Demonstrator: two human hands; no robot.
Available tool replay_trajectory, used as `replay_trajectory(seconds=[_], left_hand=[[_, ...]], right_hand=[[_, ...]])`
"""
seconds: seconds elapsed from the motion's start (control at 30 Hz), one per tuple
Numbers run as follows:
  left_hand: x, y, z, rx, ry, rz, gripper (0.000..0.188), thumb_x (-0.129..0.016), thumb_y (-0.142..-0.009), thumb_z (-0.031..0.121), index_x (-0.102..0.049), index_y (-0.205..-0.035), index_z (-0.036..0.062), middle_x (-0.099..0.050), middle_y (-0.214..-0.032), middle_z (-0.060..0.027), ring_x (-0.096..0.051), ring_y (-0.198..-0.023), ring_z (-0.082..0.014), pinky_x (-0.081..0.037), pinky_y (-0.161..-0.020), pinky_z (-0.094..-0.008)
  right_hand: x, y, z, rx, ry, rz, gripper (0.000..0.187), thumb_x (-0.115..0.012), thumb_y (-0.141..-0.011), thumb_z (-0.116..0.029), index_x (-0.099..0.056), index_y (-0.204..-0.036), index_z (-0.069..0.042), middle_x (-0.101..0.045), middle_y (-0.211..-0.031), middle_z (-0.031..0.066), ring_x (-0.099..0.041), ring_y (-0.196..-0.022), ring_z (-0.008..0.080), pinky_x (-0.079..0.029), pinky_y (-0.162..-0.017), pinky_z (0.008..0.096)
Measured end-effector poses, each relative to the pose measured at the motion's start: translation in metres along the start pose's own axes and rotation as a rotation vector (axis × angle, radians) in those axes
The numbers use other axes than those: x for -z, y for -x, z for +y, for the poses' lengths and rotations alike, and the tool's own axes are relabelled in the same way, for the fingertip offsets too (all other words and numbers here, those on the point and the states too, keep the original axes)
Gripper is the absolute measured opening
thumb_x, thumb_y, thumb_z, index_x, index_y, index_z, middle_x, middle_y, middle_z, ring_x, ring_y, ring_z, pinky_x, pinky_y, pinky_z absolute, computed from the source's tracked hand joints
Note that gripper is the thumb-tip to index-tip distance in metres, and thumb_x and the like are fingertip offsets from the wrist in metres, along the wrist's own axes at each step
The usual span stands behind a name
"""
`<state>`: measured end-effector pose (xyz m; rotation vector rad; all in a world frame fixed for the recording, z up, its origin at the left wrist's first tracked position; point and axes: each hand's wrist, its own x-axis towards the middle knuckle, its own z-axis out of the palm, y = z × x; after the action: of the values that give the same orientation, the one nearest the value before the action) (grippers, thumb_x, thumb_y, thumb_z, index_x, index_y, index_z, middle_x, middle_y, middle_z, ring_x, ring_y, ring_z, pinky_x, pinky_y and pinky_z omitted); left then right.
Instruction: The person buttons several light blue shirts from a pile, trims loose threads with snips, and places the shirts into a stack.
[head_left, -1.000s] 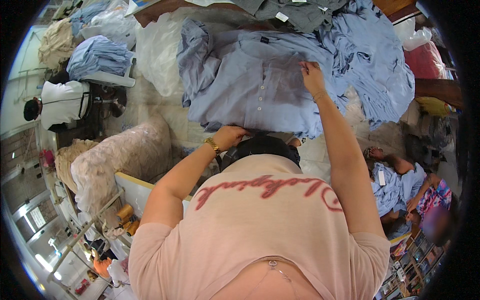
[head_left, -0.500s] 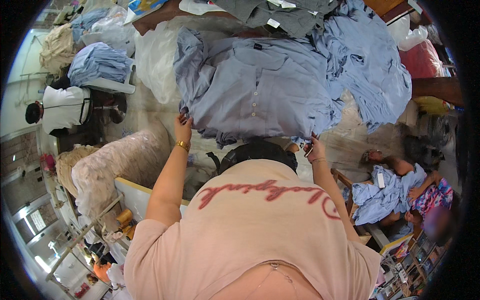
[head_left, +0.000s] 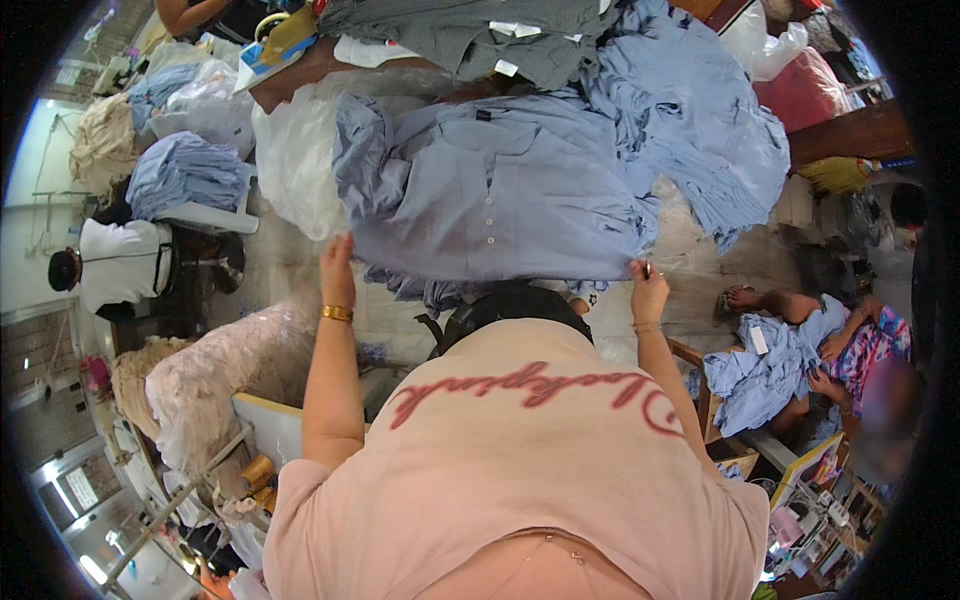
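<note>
A light blue button-front shirt [head_left: 450, 215] lies spread on a pile of similar blue garments in front of me, its collar at the far end and its hem towards me. My left hand [head_left: 338, 272] is closed on the hem's left corner. At the right corner, my right hand [head_left: 649, 290] pinches the hem, and a small dark object I cannot make out shows at its fingers. Between the hands the hem runs nearly straight. Folds of other blue cloth [head_left: 425, 290] hang below it.
Dark grey garments [head_left: 470, 35] with white tags lie beyond the shirt. To the right is a heap of blue garments [head_left: 690, 120]; clear plastic [head_left: 295, 170] sits left. A seated person [head_left: 845, 350] handles blue cloth at the right. Another person in white [head_left: 125, 265] is at far left.
My hands have moved farther apart, the left one outward to the left. The hem is drawn out wider and straighter between them. The whole view has shifted slightly.
</note>
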<state>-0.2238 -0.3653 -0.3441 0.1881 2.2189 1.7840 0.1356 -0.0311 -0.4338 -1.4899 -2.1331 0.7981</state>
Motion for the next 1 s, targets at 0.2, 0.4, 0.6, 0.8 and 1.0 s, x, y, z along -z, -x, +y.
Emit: replay_trajectory(seconds=[0.2,0.4,0.6,0.8,1.0], left_hand=[[-0.061,-0.037,0.17,-0.495,0.123,-0.072,0.021,-0.051,-0.085,0.021,-0.052,-0.076,0.0025,-0.044,-0.067,0.0041,-0.036,-0.062,-0.0059,-0.03,-0.054,-0.0214],[-0.146,-0.041,0.283,-0.592,0.725,-0.301,0.011,-0.059,-0.08,0.014,-0.057,-0.081,0.0027,-0.055,-0.077,0.0025,-0.047,-0.07,-0.0044,-0.037,-0.065,-0.0184],[-0.196,-0.027,0.316,-0.608,0.751,-0.47,0.019,-0.059,-0.078,0.008,-0.056,-0.094,-0.0021,-0.058,-0.089,-0.0032,-0.05,-0.079,-0.0076,-0.039,-0.074,-0.0204],[-0.202,0.031,0.327,-0.67,0.569,-0.681,0.03,-0.059,-0.075,0.005,-0.054,-0.105,0.001,-0.057,-0.089,-0.004,-0.051,-0.078,-0.0124,-0.04,-0.072,-0.0229],[-0.274,0.022,0.355,-1.099,-0.494,-0.415,0.026,-0.062,-0.071,0.01,-0.059,-0.096,0.0038,-0.055,-0.082,-0.0077,-0.053,-0.066,-0.0132,-0.04,-0.056,-0.0247]], right_hand=[[0.101,-0.066,-0.068,-0.007,-0.26,0.422,0.023,-0.057,-0.08,-0.023,-0.059,-0.083,-0.001,-0.059,-0.068,0.0136,-0.053,-0.059,0.0192,-0.042,-0.057,0.0307],[0.256,-0.106,-0.119,0.106,-0.231,0.684,0.028,-0.056,-0.082,-0.028,-0.059,-0.086,-0.001,-0.052,-0.061,0.0043,-0.041,-0.045,0.0092,-0.035,-0.045,0.0252],[0.379,-0.1,-0.125,0.192,-0.533,0.752,0.019,-0.055,-0.083,-0.023,-0.056,-0.083,-0.004,-0.048,-0.06,-0.0029,-0.038,-0.044,0.0058,-0.03,-0.041,0.0202],[0.458,-0.067,-0.115,0.208,-0.9,0.538,0.016,-0.054,-0.081,-0.009,-0.059,-0.095,-0.001,-0.053,-0.08,-0.0051,-0.035,-0.052,-0.0008,-0.023,-0.042,0.015],[0.491,-0.124,-0.104,0.267,-0.458,0.212,0.024,-0.051,-0.077,-0.007,-0.057,-0.099,0.0,-0.051,-0.078,-0.0058,-0.04,-0.061,0.0041,-0.031,-0.054,0.0186]])
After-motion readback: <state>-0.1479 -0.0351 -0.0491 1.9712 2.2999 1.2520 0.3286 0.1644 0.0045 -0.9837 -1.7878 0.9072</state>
